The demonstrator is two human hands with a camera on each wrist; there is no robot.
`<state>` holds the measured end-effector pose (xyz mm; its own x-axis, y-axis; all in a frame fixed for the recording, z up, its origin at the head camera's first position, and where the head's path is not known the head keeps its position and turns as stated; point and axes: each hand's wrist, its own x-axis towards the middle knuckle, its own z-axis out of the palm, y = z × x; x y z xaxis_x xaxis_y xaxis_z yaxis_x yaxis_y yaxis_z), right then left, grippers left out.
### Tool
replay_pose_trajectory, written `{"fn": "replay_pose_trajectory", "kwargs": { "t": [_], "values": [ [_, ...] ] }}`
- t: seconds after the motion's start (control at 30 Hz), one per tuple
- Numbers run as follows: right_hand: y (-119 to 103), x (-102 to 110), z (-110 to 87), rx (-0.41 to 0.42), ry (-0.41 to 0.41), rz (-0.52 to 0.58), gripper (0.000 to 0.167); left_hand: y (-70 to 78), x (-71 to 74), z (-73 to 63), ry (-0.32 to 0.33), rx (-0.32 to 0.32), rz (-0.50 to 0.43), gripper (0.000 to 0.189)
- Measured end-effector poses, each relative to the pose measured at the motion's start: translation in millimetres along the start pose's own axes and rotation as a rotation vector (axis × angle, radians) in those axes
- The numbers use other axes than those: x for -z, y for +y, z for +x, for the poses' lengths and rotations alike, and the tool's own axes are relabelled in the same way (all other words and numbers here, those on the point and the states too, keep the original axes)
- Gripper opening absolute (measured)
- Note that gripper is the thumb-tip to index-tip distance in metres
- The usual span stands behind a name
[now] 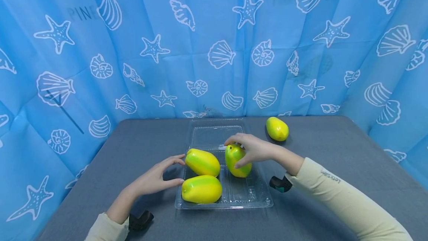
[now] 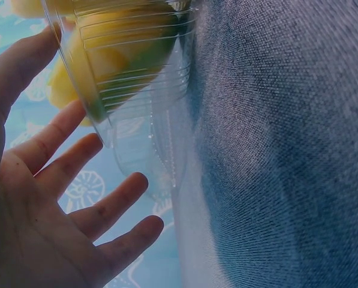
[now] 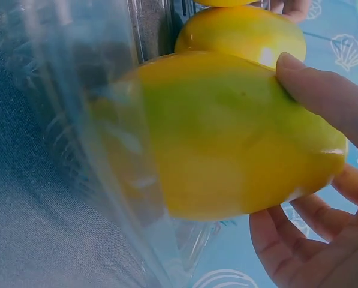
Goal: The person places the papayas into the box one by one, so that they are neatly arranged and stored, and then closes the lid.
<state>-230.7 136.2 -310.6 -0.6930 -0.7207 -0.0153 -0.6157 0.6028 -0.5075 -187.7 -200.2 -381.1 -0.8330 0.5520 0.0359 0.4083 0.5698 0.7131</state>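
Observation:
My right hand [image 1: 255, 150] grips a yellow-green mango [image 1: 238, 164] between thumb and fingers, over the right side of a clear plastic clamshell box [image 1: 224, 206]. In the right wrist view, the lower end of this mango [image 3: 226, 144] shows behind the box's clear wall. Two more mangoes lie in the left side of the box, a rear mango [image 1: 204, 162] and a front mango [image 1: 202, 189]. My left hand [image 1: 155, 176] is at the box's left edge, its fingers spread and relaxed, the fingertips at the rim near these two mangoes.
Another mango [image 1: 277, 129] lies on the grey cloth-covered table [image 1: 150, 137] at the back right. The box's lid [image 1: 217, 133] is folded back behind its base. A blue curtain [image 1: 207, 21] with shell and starfish prints hangs around the table.

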Motion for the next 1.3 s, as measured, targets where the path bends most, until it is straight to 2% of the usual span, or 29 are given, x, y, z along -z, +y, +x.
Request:
{"fn": "replay_pose_trajectory", "kwargs": {
  "t": [0.17, 0.43, 1.03, 1.3],
  "values": [
    [-0.3, -1.3, 3.8, 0.018, -0.002, 0.025, 0.061, 0.4, 0.0, -0.2, 0.0, 0.004, 0.001, 0.039],
    [-0.5, -3.3, 8.7, -0.01, -0.026, 0.079, 0.059, 0.2, 0.1, 0.2, -0.003, 0.003, -0.005, 0.039],
    [-3.7, -6.7, 12.8, 0.045, -0.052, -0.017, 0.057, 1.9, 0.3, 0.5, -0.004, 0.004, 0.003, 0.04],
    [-4.1, -8.0, 13.5, 0.022, -0.081, -0.052, 0.059, 1.5, -0.1, 0.2, -0.002, 0.001, 0.013, 0.04]
  ]
}}
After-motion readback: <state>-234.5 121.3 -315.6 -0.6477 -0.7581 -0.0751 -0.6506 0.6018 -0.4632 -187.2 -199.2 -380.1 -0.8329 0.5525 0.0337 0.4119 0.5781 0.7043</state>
